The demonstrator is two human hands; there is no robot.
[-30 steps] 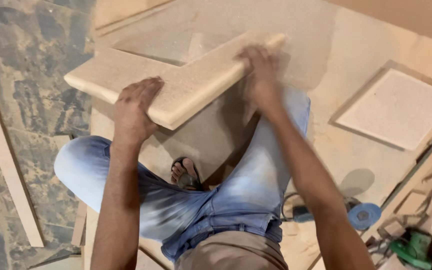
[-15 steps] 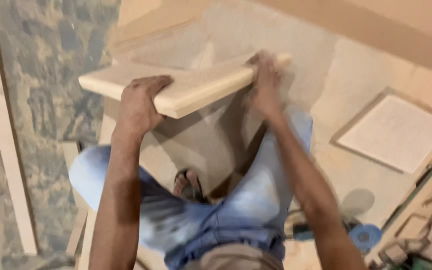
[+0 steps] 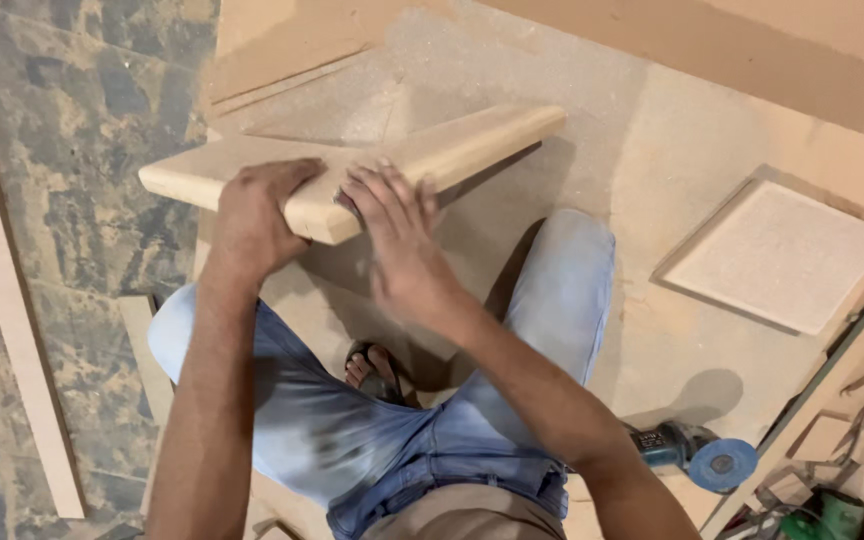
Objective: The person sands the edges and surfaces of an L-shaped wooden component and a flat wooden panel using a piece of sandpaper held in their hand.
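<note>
I sit with knees apart over a pale angled board (image 3: 462, 145) with rounded edges, held tilted above the floor. My left hand (image 3: 252, 215) grips its near edge left of the corner. Just right of that corner, my right hand (image 3: 402, 250) is blurred and lies with fingers spread on the same edge. It presses a small dark sheet (image 3: 345, 203) against the wood. The board's two arms reach out to the left and to the upper right.
A large dusty fibreboard sheet (image 3: 652, 130) lies under me, with a square panel (image 3: 777, 255) on it at right. A blue angle grinder (image 3: 697, 455) and a green tool (image 3: 822, 515) lie at lower right. A long wooden strip (image 3: 12, 300) lies on the stone floor at left.
My right hand has slid from the board's right end along the near edge to the corner beside my left hand. The board has tilted and shifted slightly.
</note>
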